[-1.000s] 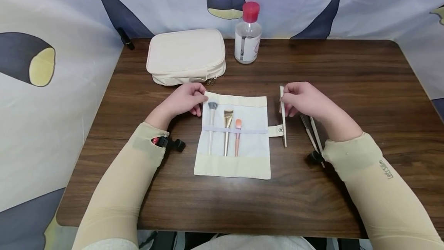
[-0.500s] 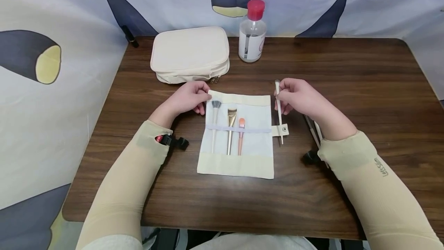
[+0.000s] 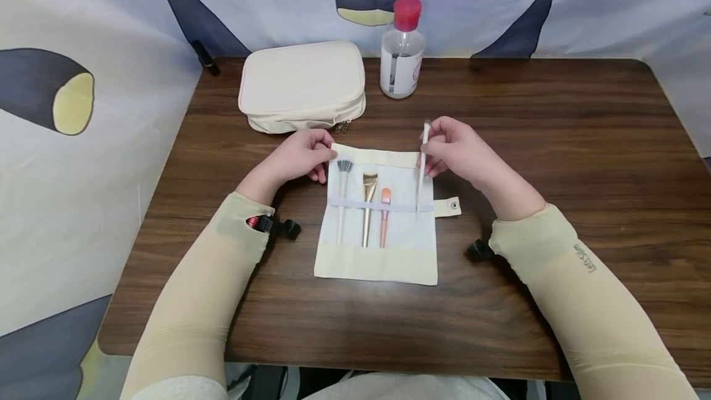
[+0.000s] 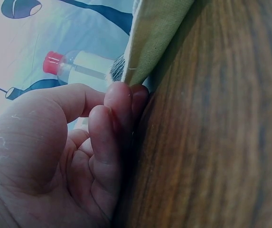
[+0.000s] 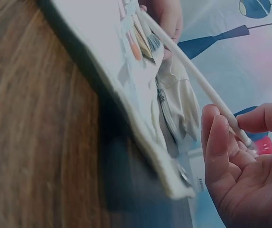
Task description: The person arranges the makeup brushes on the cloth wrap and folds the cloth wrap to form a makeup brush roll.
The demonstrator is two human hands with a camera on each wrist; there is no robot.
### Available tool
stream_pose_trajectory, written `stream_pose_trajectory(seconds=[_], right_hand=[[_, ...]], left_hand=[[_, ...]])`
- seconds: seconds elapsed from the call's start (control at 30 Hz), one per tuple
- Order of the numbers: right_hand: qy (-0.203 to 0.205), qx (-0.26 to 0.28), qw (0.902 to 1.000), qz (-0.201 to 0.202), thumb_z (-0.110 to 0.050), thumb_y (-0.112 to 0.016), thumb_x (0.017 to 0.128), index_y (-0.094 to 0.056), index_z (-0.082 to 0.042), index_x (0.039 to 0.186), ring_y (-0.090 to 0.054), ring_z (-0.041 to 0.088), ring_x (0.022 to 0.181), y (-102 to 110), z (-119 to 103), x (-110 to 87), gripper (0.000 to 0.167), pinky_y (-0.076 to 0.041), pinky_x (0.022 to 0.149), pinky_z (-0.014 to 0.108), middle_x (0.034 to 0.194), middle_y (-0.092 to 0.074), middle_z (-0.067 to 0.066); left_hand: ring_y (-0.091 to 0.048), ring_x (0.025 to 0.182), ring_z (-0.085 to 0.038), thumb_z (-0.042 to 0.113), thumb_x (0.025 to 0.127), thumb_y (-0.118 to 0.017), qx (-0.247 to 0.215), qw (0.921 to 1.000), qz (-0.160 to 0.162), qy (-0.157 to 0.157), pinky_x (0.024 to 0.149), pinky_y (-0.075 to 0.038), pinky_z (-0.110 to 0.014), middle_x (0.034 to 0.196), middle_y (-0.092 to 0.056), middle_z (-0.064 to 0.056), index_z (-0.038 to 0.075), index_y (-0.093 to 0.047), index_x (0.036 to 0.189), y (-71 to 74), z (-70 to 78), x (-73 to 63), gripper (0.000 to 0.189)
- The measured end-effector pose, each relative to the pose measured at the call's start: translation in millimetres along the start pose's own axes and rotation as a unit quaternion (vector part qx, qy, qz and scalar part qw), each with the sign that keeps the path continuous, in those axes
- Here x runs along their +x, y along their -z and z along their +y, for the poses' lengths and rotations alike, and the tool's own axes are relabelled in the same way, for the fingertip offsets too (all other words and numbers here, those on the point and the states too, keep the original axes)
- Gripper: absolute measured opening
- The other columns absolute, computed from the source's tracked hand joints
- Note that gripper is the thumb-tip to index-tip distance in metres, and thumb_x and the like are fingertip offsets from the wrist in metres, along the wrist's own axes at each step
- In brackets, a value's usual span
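Observation:
A cream fabric brush roll [image 3: 408,233] lies unfolded on the table, its snap strap [image 3: 447,207] pointing right. Under its elastic band sit a grey-tipped brush [image 3: 342,190], a gold flat brush [image 3: 368,212] and a pink brush with an orange head [image 3: 384,218]. My left hand [image 3: 300,156] pinches the roll's upper left corner; the left wrist view shows the fingertips on the cloth edge. In my right hand [image 3: 458,150] a slim white makeup brush [image 5: 192,69] is pinched between thumb and fingers, head end up. Its handle slants over the roll's right side, the lower tip near the band.
Behind the roll lies a cream zip case [image 3: 302,82], beside a clear bottle with a red cap [image 3: 402,48]. A small black object [image 3: 205,58] is at the far left table corner. Patterned cloth hangs behind the wooden table [image 3: 555,122].
My right hand has moved left with the white brush, from beside the strap to over the roll's right side. Brushes on the right are now hidden by the forearm. My left hand stays at the corner.

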State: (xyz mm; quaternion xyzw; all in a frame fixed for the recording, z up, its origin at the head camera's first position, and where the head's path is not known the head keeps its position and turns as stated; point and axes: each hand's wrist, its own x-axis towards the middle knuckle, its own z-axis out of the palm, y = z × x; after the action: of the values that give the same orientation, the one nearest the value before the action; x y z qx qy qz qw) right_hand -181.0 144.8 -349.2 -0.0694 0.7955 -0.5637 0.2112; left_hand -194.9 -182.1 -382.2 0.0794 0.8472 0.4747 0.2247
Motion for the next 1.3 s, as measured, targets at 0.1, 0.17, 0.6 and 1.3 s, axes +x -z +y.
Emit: stream_pose_trajectory(seconds=[0.1, 0.17, 0.6, 1.3], right_hand=[[-0.004, 0.015, 0.9999, -0.001, -0.003, -0.054, 0.101, -0.046, 0.003, 0.118, -0.069, 0.019, 0.067, -4, 3, 3.7, 0.020, -0.061, 0.064, 0.029, 0.085, -0.069, 0.012], [-0.002, 0.020, 0.9998, 0.002, -0.004, -0.054, 0.101, -0.047, 0.003, 0.118, -0.069, 0.019, 0.067, -6, 4, 6.4, 0.019, -0.061, 0.064, 0.028, 0.086, -0.069, 0.011], [-0.009, 0.057, 0.9973, 0.046, -0.007, -0.054, 0.105, -0.043, 0.000, 0.121, -0.070, 0.017, 0.071, -8, 3, 14.0, 0.021, -0.063, 0.071, 0.028, 0.091, -0.071, 0.011], [-0.026, 0.032, 0.9991, 0.005, -0.002, -0.060, 0.101, -0.044, 0.003, 0.128, -0.070, 0.018, 0.066, -18, 15, 19.7, 0.032, -0.063, 0.064, 0.030, 0.082, -0.071, 0.012]], left_hand=[[-0.068, 0.054, -0.019, 0.014, 0.102, -0.060, 0.000, 1.0000, -0.006, 0.004, 0.051, -0.056, -0.028, 0.074, -0.071, -0.007, 0.001, -0.057, 0.107, -0.3, -0.1, -0.2, 0.014], [-0.068, 0.054, -0.019, 0.014, 0.102, -0.060, 0.001, 1.0000, -0.006, 0.004, 0.051, -0.056, -0.028, 0.073, -0.071, -0.007, 0.001, -0.057, 0.107, -0.4, -0.7, 0.1, 0.014], [-0.068, 0.054, -0.020, 0.014, 0.102, -0.060, 0.004, 1.0000, 0.002, -0.006, 0.051, -0.056, -0.028, 0.072, -0.071, -0.008, 0.002, -0.057, 0.106, 1.4, 0.5, 1.4, 0.012], [-0.068, 0.054, -0.019, 0.014, 0.102, -0.060, 0.006, 1.0000, 0.001, -0.005, 0.051, -0.055, -0.027, 0.072, -0.071, -0.008, 0.002, -0.057, 0.105, -0.7, -1.7, 1.1, 0.013]])
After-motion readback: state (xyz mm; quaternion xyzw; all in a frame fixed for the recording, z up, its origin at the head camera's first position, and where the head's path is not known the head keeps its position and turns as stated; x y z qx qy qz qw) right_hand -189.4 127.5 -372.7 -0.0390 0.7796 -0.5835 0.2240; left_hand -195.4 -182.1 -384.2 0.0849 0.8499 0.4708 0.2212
